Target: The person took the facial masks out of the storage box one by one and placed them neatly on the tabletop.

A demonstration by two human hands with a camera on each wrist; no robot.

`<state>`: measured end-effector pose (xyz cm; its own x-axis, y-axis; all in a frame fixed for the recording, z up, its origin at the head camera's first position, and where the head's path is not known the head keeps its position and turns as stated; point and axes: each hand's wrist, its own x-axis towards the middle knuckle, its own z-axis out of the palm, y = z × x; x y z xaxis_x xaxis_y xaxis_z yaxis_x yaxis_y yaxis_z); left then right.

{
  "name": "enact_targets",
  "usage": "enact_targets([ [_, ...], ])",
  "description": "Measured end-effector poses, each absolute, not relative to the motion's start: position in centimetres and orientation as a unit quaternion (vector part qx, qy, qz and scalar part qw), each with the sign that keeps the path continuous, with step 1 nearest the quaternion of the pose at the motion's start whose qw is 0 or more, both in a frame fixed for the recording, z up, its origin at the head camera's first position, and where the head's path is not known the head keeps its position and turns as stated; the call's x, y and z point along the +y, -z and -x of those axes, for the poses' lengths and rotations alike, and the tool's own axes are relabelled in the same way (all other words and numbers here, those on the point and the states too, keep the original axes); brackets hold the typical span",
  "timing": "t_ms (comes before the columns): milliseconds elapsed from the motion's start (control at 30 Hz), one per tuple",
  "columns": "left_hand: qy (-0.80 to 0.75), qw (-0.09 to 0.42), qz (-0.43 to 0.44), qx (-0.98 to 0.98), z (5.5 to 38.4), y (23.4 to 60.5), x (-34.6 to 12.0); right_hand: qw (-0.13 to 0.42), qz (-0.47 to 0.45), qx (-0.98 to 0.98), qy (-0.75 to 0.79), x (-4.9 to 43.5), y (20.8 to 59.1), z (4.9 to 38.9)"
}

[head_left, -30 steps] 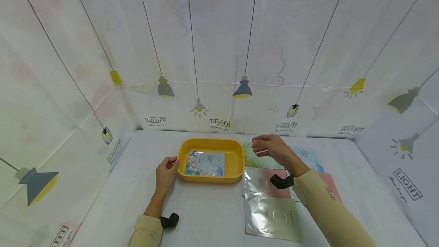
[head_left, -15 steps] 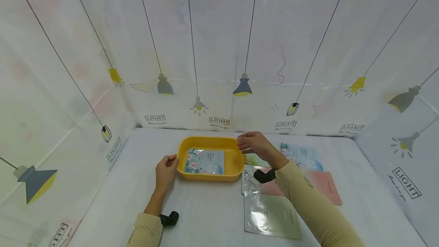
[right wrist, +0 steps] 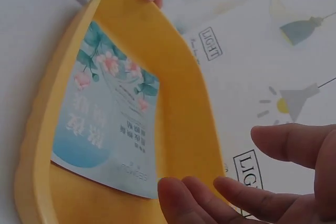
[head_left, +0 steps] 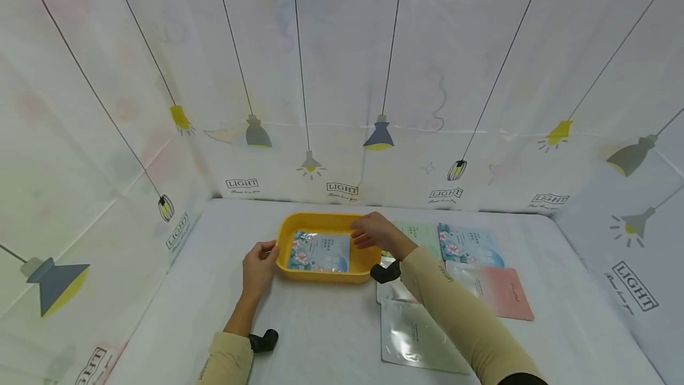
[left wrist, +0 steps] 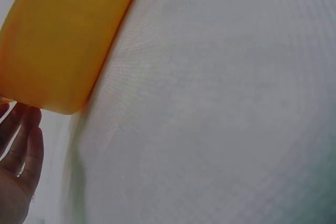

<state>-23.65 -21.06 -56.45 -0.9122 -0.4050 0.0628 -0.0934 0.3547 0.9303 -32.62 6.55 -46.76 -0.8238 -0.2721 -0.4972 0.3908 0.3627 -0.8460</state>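
Note:
A yellow tray [head_left: 326, 277] sits on the white table, with one blue floral sheet mask packet [head_left: 319, 252] lying flat inside it. My left hand [head_left: 259, 269] pinches the tray's left rim; in the right wrist view its thumb overlaps the inner side of the rim, while the left wrist view has its fingers [left wrist: 32, 156] against the outer wall. Over the tray's right end is my right hand [head_left: 378, 232], thumb and fingers apart, holding nothing. Seen from the right wrist, that hand's fingers [right wrist: 252, 192] hover near the tray's rim, above the packet's lower edge.
Right of the tray lie several more packets: a green one [head_left: 422, 234], a blue floral one [head_left: 470, 246], a pink one [head_left: 510, 296] and a silvery olive one [head_left: 414, 334]. Another silvery packet is partly hidden under my right forearm [head_left: 454, 308]. A lamp-printed curtain [head_left: 342, 76] backs the table.
My right hand has moved left from above the green packet to the tray's right end, uncovering the packets on the right. The left hand and the tray have stayed put.

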Motion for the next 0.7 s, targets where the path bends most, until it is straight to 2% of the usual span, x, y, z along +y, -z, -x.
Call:
enact_targets([
  [233, 0.543, 0.135, -0.152, -0.815, 23.8, 56.5, -21.1, 0.308, -0.060, 0.785, 0.534, 5.1, 48.2, 32.3],
  [467, 0.544, 0.131, -0.154, -0.815, 23.7, 56.6, -21.1, 0.286, -0.054, 0.841, 0.456, 4.3, 49.5, 31.6],
  [700, 0.539, 0.137, -0.149, -0.817, 23.6, 56.6, -21.2, 0.283, -0.079, 0.831, 0.473, 3.5, 49.9, 31.1],
])
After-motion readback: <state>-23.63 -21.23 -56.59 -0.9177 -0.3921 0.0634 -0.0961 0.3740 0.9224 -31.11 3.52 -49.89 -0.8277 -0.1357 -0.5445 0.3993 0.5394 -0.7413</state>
